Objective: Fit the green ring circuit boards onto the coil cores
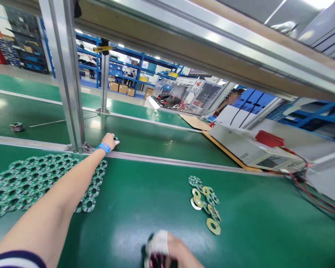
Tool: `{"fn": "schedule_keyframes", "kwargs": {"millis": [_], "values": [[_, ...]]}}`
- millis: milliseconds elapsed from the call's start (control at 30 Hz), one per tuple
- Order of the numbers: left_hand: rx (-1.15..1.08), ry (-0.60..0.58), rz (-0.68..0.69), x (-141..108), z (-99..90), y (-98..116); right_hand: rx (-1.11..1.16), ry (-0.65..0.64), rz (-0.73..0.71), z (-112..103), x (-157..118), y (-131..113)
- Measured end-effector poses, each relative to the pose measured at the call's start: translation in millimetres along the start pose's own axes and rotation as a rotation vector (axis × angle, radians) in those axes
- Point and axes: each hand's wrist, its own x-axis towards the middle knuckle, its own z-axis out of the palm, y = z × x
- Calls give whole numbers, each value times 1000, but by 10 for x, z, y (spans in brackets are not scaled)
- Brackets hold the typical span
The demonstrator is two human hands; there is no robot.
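Note:
My left hand (109, 141), with a blue band on its wrist, reaches far over to the green strip behind the metal rail. Its fingers are closed on a small ring-shaped part (115, 139), mostly hidden. Low in the head view, my right hand (169, 245) is smeared by motion, with white wrapping on its fingers. It grips a dark round part with reddish windings (157, 259), cut off by the lower edge. Under my left forearm lie many green ring-shaped circuit boards (44, 175) in rows. A loose group of green and yellowish rings (206, 201) lies to the right.
An upright metal post (65, 74) stands beside my left arm, and a metal beam (212, 41) crosses overhead. A wound ring part (16, 127) sits far left on the back strip. At right are a white instrument (254, 145) and red and black cables (315, 193). A person (230, 99) is behind.

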Motion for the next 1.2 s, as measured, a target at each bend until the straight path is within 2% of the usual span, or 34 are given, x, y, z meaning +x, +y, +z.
{"fn": "schedule_keyframes", "kwargs": {"millis": [67, 167, 200, 267, 300, 333, 367, 400, 467, 567, 733, 833, 867, 933, 1000, 1100, 1167, 1200], "values": [[-4, 23, -30, 70, -79, -98, 95, -30, 48, -73, 171, 61], [-27, 7, 0, -93, -15, 12, 313, 0, 186, -114, 403, 125], [-37, -29, 30, -213, 42, 99, 384, 6, 226, -101, 459, 136], [-92, -189, 116, -532, 186, 295, 492, -5, 270, -45, 530, 149], [-136, -300, 168, -715, 265, 386, 531, -7, 283, -11, 546, 155], [-253, -467, 217, -898, 347, 464, 555, -8, 289, 21, 552, 162], [-346, -557, 211, -1070, 426, 526, 566, -8, 291, 48, 552, 171], [-400, -578, 193, -1220, 500, 571, 563, -16, 291, 68, 549, 180], [-460, -512, 145, -1425, 619, 618, 522, -28, 278, 84, 542, 189], [-502, -429, 137, -1505, 696, 636, 378, 89, 146, 57, 553, 146], [-529, -446, 229, -1425, 651, 634, -17, 231, -356, -47, 576, 34], [-498, -441, 241, -1414, 633, 623, -259, 312, -576, -110, 523, 35], [-491, -443, 251, -1414, 629, 622, -321, 303, -643, -122, 496, 32], [-476, -456, 275, -1414, 619, 626, -433, 200, -760, -120, 442, -3], [-463, -464, 278, -1412, 607, 634, -549, 33, -805, -85, 403, -77], [-459, -462, 247, -1413, 598, 638, -643, -161, -750, -48, 378, -172], [-474, -462, 235, -1419, 608, 627, -554, -157, -709, -113, 372, -143], [-485, -464, 232, -1423, 616, 617, -498, -76, -656, -185, 369, -92]]}}
